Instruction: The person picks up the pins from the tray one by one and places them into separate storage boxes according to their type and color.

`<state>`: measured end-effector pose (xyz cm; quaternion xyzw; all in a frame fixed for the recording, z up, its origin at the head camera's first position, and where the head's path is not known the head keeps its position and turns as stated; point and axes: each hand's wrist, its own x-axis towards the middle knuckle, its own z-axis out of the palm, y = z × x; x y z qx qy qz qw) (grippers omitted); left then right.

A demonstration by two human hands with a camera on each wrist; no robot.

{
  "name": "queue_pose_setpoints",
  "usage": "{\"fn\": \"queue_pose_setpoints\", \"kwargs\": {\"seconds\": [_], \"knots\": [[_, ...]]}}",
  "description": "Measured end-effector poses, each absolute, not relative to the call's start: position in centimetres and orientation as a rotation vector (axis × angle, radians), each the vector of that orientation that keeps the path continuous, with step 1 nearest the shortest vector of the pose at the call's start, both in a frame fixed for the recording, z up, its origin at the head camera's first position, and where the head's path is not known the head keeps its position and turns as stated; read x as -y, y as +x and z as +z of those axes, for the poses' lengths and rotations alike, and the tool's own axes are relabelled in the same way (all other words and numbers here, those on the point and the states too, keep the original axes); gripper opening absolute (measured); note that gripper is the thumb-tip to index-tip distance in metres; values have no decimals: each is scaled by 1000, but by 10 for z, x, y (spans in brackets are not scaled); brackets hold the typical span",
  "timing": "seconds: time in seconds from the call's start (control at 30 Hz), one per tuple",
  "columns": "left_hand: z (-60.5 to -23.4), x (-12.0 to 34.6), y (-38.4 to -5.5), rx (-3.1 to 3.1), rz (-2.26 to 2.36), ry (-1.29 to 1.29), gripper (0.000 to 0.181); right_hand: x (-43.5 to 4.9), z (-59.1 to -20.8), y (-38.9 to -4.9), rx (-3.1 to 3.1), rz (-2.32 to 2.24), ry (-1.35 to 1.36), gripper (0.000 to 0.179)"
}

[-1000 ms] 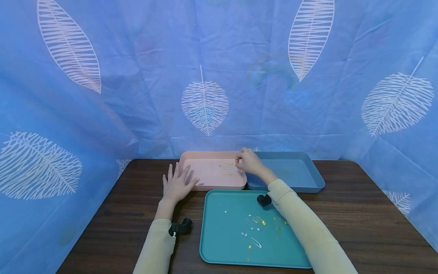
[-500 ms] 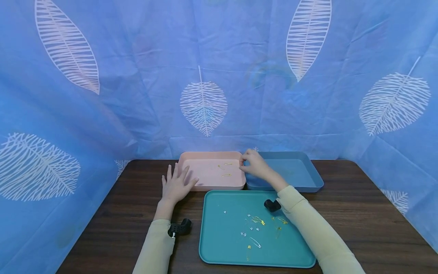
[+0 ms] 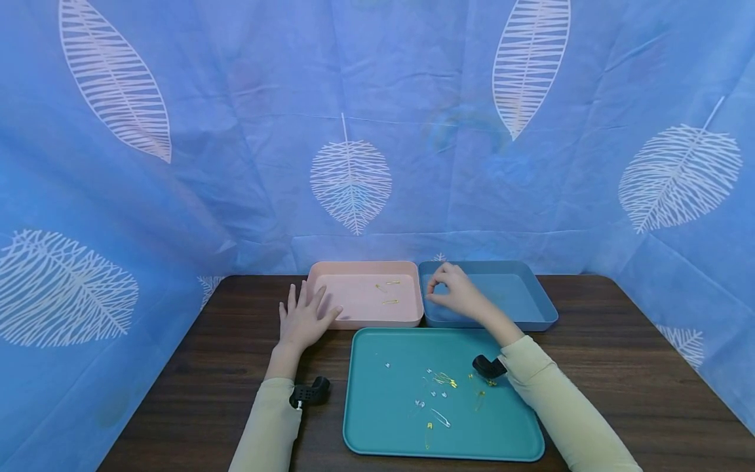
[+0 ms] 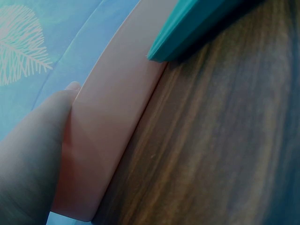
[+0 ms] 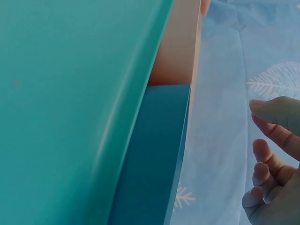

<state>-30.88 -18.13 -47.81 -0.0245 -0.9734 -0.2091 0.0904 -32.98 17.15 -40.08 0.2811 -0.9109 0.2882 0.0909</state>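
Observation:
The pink tray point(image 3: 348, 305) stands at the back, with a few gold safety pins point(image 3: 390, 302) lying in its right half. My left hand point(image 3: 303, 323) rests at the tray's front left corner, fingers spread; in the left wrist view, the thumb point(image 4: 35, 140) lies along the tray's wall point(image 4: 101, 126). Above the left part of the blue tray point(image 3: 513, 298) hovers my right hand point(image 3: 460, 295). Its thumb and index finger meet at the tips while the other fingers curl. I see nothing between those tips in the right wrist view.
In front, a teal tray point(image 3: 383, 419) carries scattered gold pins point(image 3: 444, 379), a silver safety pin point(image 3: 440, 417) and several tiny clear or silver pieces point(image 3: 433, 394). All three trays stand on a dark wooden table point(image 3: 236, 367). A blue leaf-patterned cloth point(image 3: 265, 164) hangs behind.
My right hand has moved rightward from the pink tray's right side to above the blue tray, its fingertips still together. My left hand has stayed in place.

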Motion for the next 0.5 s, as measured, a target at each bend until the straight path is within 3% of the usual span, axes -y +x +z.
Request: {"fn": "queue_pose_setpoints", "kwargs": {"seconds": [0.5], "knots": [[-477, 180, -308, 2888, -631, -83, 82, -208, -408, -304, 2720, 996, 836, 7]]}}
